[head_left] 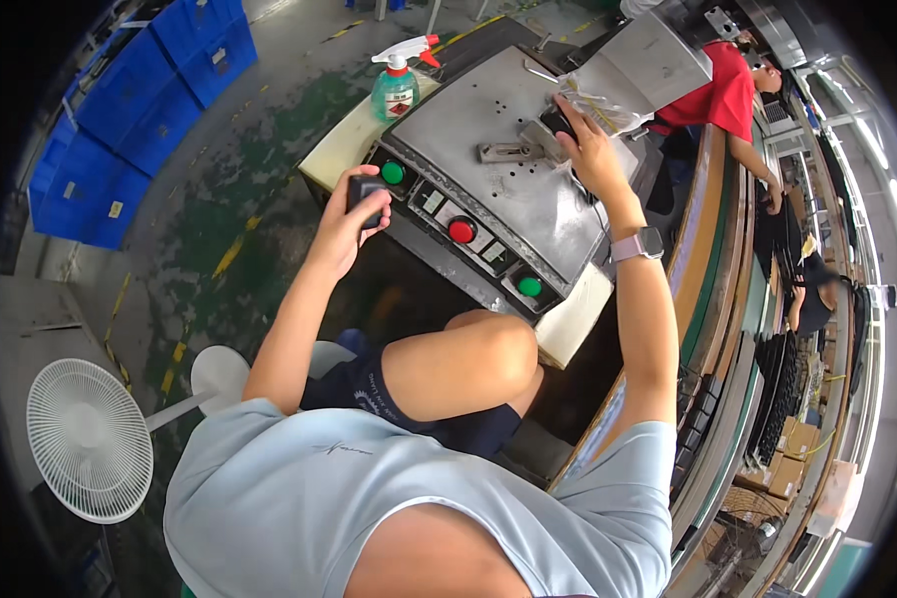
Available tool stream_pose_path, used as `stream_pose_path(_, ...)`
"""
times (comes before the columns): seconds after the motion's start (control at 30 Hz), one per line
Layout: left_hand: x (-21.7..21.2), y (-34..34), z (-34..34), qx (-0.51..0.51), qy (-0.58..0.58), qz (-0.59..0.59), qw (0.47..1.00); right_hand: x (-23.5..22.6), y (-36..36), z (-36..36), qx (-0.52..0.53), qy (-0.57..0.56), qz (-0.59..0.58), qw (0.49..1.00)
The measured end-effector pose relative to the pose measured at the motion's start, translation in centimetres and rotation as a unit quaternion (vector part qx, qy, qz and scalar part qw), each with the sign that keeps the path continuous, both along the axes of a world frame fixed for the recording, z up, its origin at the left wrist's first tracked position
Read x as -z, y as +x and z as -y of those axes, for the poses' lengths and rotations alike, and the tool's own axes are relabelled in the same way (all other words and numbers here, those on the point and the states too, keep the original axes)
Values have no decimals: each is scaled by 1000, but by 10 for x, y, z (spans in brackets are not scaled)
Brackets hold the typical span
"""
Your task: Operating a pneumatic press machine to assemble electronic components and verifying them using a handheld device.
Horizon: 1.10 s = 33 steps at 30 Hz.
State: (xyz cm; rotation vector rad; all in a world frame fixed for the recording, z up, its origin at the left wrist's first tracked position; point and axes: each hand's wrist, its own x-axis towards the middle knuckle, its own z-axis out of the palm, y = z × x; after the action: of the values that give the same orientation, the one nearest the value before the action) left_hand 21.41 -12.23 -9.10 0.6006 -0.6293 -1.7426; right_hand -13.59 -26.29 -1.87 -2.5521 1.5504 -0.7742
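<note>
My left hand [347, 225] is closed around a small black block-like part [367, 199], holding it off the left front of a grey metal bench machine [468, 110]. Over the machine's top plate, my right hand [596, 159] has its fingers and thumb about another dark part [556, 122], beside a small metal fixture [508, 151]. The hand partly hides that part. Along the machine's front panel are a green button [393, 172] close to my left hand, a red button [460, 230] in the middle and another green button [529, 287].
A spray bottle [396, 92] with green liquid stands beyond the machine's left corner. Clear plastic bags [608, 112] lie behind my right hand. A conveyor line [713, 299] runs along the right, with a person in red [713, 95]. Blue bins [90, 179] and a white fan [90, 439] are at left.
</note>
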Motion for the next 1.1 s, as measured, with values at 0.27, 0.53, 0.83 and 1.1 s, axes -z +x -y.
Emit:
stream_pose_path(0.27,26,-36,25,-162,-206,456,850,0,-13,10,-38,38,-61,997)
stream_pose_path(0.53,35,-24,44,-192,-272,471,817,-29,-3,-104,48,197,-292,935)
stream_pose_path(0.83,-33,-58,26,-20,-263,412,872,-11,41,-200,42,43,-13,998)
stream_pose_path(1.1,-135,-167,-44,55,-510,342,787,-115,-22,-256,87,91,472,872)
